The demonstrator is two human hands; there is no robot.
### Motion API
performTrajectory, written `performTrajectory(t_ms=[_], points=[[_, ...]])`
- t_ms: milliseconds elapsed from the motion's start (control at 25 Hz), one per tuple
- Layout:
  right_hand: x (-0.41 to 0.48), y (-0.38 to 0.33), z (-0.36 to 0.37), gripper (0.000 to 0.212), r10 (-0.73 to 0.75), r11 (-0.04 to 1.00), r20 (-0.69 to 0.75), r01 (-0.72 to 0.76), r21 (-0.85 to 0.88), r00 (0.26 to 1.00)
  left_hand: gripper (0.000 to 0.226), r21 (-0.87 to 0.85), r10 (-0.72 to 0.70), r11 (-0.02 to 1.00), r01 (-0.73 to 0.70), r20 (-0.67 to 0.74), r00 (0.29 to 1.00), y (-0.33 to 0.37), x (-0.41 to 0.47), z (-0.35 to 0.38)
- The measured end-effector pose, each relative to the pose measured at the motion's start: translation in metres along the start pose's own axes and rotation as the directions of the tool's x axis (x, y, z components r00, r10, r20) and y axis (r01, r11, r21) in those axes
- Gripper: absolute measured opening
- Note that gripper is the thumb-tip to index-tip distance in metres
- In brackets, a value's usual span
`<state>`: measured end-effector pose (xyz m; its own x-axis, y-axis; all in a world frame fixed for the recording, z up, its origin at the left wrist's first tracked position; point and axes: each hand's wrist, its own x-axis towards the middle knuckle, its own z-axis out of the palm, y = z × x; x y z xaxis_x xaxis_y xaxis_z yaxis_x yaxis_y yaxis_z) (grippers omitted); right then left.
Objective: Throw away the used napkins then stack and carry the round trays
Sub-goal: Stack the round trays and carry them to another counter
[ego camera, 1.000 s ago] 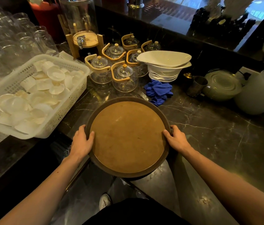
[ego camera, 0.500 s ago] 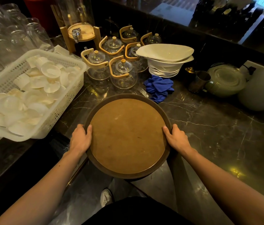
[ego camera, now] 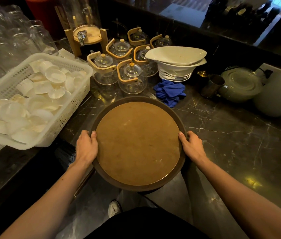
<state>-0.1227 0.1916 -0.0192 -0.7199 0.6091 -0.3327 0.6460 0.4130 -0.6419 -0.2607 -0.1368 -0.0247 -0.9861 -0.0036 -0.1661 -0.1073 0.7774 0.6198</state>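
A round tray (ego camera: pixel 137 144) with a dark brown rim and a tan cork-like top sits in the middle of the view, its far half over the dark marble counter (ego camera: pixel 231 131) and its near half past the counter's corner. My left hand (ego camera: pixel 86 147) grips its left rim, thumb on top. My right hand (ego camera: pixel 192 146) grips the right rim the same way. Whether other trays lie stacked beneath it is hidden. No napkins show.
A white plastic basket (ego camera: pixel 77 107) of small white dishes stands at the left. Behind the tray are several glass teapots (ego camera: pixel 132 78), stacked white bowls (ego camera: pixel 176 63), a blue cloth (ego camera: pixel 170 92), a metal cup (ego camera: pixel 212 86) and a green lidded pot (ego camera: pixel 241 85). My shoe (ego camera: pixel 114 207) shows on the floor below.
The tray and both hands have edged slightly forward toward the teapots. My grip on the rim is the same.
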Motion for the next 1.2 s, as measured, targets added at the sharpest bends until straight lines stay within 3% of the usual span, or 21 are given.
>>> performTrajectory(t_ms=[320, 560, 760, 1000, 1200], points=[[-0.027, -0.033, -0.026, 0.032, -0.035, 0.976, -0.083, 0.052, 0.212, 0.996, 0.029, -0.098, -0.006, 0.995, 0.003, -0.035, 0.999, 0.021, -0.015, -0.052], [-0.054, -0.082, -0.047, 0.025, -0.038, 0.929, -0.107, 0.075, 0.362, 0.993, 0.03, -0.287, -0.086, 0.955, 0.078, -0.016, 0.996, 0.026, -0.022, -0.103], [-0.078, -0.118, -0.056, 0.019, -0.047, 0.856, -0.132, 0.108, 0.505, 0.99, 0.024, -0.392, -0.06, 0.919, 0.051, -0.011, 0.998, 0.027, -0.022, -0.152], [-0.106, -0.149, -0.05, 0.014, -0.078, 0.792, -0.154, 0.155, 0.591, 0.985, 0.02, -0.462, -0.028, 0.887, -0.019, -0.095, 0.995, 0.032, -0.036, -0.206], [-0.116, -0.174, -0.049, 0.012, -0.214, 0.777, -0.097, 0.23, 0.586, 0.972, 0.016, -0.492, -0.146, 0.869, 0.044, -0.171, 0.975, 0.011, -0.075, -0.237]])
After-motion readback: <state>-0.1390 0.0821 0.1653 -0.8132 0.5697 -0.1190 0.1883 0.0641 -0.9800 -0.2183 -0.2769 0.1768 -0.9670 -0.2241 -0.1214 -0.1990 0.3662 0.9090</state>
